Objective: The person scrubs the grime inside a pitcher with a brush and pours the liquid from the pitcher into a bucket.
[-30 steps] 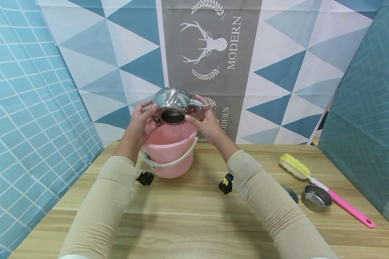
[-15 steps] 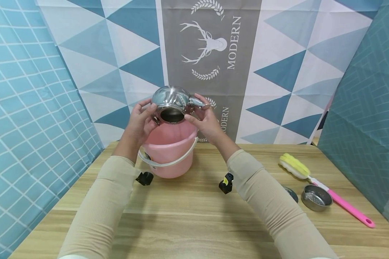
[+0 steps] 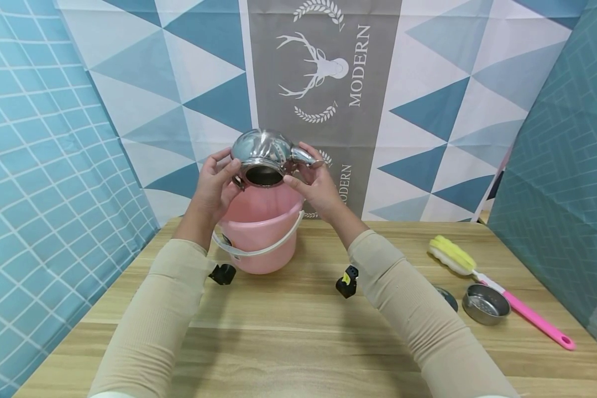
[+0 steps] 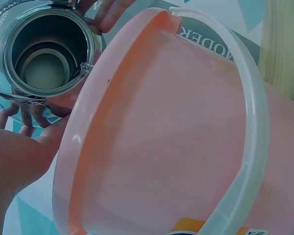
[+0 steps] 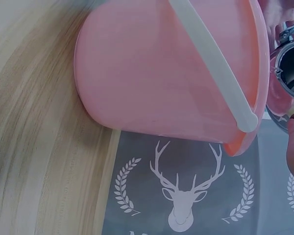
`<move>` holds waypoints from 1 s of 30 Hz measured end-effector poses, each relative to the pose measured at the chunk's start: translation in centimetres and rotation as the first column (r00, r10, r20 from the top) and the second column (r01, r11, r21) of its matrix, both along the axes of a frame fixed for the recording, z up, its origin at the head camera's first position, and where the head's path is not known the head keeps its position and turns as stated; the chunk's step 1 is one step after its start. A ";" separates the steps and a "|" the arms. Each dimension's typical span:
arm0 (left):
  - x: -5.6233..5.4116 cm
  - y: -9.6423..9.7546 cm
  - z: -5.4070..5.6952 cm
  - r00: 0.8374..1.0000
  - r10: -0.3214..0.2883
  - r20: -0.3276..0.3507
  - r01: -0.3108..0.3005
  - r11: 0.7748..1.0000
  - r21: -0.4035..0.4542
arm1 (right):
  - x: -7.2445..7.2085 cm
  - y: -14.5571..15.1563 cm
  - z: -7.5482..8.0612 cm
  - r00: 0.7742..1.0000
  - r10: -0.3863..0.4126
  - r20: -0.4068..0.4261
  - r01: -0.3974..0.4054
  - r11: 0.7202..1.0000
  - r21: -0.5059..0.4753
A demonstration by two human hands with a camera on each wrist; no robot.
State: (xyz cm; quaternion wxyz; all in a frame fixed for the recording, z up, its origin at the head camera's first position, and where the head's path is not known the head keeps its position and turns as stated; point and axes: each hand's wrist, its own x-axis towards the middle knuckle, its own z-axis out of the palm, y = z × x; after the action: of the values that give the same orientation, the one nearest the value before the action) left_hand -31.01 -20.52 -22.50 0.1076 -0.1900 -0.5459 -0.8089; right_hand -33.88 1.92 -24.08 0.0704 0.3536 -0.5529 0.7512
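A shiny metal teapot is tipped mouth-down above a pink bucket. My left hand grips its left side, thumb by the dark round mouth. On the other side my right hand holds it beside the spout, thumb near the rim and fingers behind. In the left wrist view the teapot's bare inside shows, with the bucket's rim close by. The right wrist view catches only part of the teapot past the bucket. Fingers behind the teapot are partly hidden.
A white handle hangs across the bucket's front. On the right of the wooden table lie a yellow-and-white sponge brush with a pink handle, a small metal strainer cup and a dark round lid, partly behind the right sleeve.
Both hands keep their hold while the teapot rises slightly and tips a little over the bucket. The bucket and the things on the right stay put.
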 end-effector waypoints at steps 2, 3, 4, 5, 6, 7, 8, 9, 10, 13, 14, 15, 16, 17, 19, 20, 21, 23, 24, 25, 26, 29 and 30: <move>0.0 0.0 0.0 1.000 0.004 -0.002 -0.005 1.000 -0.003 | 0.0 0.0 0.0 1.000 -0.003 -0.003 0.003 1.000 -0.002; 0.0 0.0 0.0 1.000 0.008 -0.003 -0.008 1.000 -0.007 | 0.0 0.0 0.0 1.000 -0.004 -0.004 0.004 1.000 -0.003; 0.0 0.0 0.1 1.000 0.008 -0.004 -0.008 1.000 -0.005 | 0.0 0.0 0.0 1.000 -0.005 -0.004 0.005 1.000 -0.004; 0.0 0.0 0.1 1.000 0.009 -0.005 -0.009 1.000 -0.008 | 0.0 0.0 0.0 1.000 -0.005 -0.004 0.005 1.000 -0.005; 0.0 0.0 0.1 1.000 0.010 -0.006 -0.010 1.000 -0.009 | 0.0 -0.1 0.0 1.000 -0.005 -0.004 0.005 1.000 -0.006; 0.0 0.0 0.1 1.000 0.010 -0.007 -0.010 1.000 -0.010 | 0.1 -0.1 0.1 1.000 -0.007 -0.003 0.007 1.000 -0.006; 0.0 0.0 0.1 1.000 0.008 -0.008 -0.008 1.000 -0.008 | 0.1 -0.1 0.1 1.000 -0.007 -0.002 0.007 1.000 -0.007; 0.0 0.0 0.1 1.000 0.008 -0.010 -0.009 1.000 -0.008 | 0.1 -0.1 0.1 1.000 -0.007 -0.002 0.007 1.000 -0.008; 0.0 0.0 0.1 1.000 0.006 -0.011 -0.007 1.000 -0.005 | 0.1 -0.1 0.1 1.000 -0.008 -0.002 0.008 1.000 -0.007; 0.1 0.0 0.2 1.000 0.001 -0.018 -0.001 1.000 0.006 | 0.2 -0.1 0.1 1.000 -0.014 -0.003 0.014 1.000 -0.004; 0.1 0.0 0.2 1.000 -0.002 -0.021 0.002 1.000 0.011 | 0.2 -0.1 0.1 1.000 -0.016 -0.004 0.016 1.000 -0.002; 0.1 0.0 0.2 1.000 -0.001 -0.024 0.001 1.000 0.011 | 0.2 -0.1 0.1 1.000 -0.018 -0.005 0.018 1.000 -0.001; 0.1 0.0 0.2 1.000 -0.002 -0.026 0.003 1.000 0.016 | 0.3 -0.1 0.1 1.000 -0.021 -0.006 0.021 1.000 0.001; 0.2 0.1 0.3 1.000 -0.002 -0.029 0.003 1.000 0.018 | 0.3 -0.1 0.2 1.000 -0.023 -0.007 0.023 1.000 0.002; 0.2 0.1 0.3 1.000 0.000 -0.031 0.001 1.000 0.020 | 0.3 -0.1 0.2 1.000 -0.024 -0.008 0.024 1.000 0.003; 0.2 0.1 0.3 1.000 0.000 -0.031 0.001 1.000 0.022 | 0.3 -0.1 0.2 1.000 -0.024 -0.009 0.024 1.000 0.001; 0.2 0.0 0.3 0.999 0.001 -0.032 -0.001 1.000 0.022 | 0.3 -0.1 0.2 1.000 -0.023 -0.010 0.023 1.000 0.001; 0.2 0.0 0.2 0.999 -0.003 -0.037 0.004 1.000 0.025 | 0.3 -0.2 0.2 1.000 -0.021 -0.014 0.021 1.000 -0.001; 0.2 0.0 0.2 0.999 -0.006 -0.040 0.007 1.000 0.029 | 0.3 -0.2 0.2 1.000 -0.018 -0.017 0.018 1.000 -0.003; 0.1 0.0 0.2 0.999 -0.014 -0.042 0.016 0.999 0.038 | 0.3 -0.2 0.3 1.000 -0.013 -0.020 0.013 1.000 -0.007; 0.2 0.0 0.2 0.999 -0.019 -0.046 0.021 0.999 0.046 | 0.4 -0.2 0.3 1.000 -0.010 -0.024 0.010 1.000 -0.009; 0.2 -0.2 0.2 0.998 -0.031 -0.061 0.035 0.997 0.064 | 0.5 -0.3 0.4 0.999 0.000 -0.041 0.000 1.000 -0.017; 0.2 -0.2 0.2 0.997 -0.034 -0.065 0.039 0.997 0.071 | 0.5 -0.4 0.5 0.999 0.005 -0.046 -0.005 1.000 -0.020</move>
State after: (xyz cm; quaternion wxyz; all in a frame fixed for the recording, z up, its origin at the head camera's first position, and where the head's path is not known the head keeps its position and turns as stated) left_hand -30.83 -20.73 -22.27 0.1167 -0.2216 -0.5092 -0.8234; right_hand -33.37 1.56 -23.60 0.0848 0.3712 -0.5425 0.7488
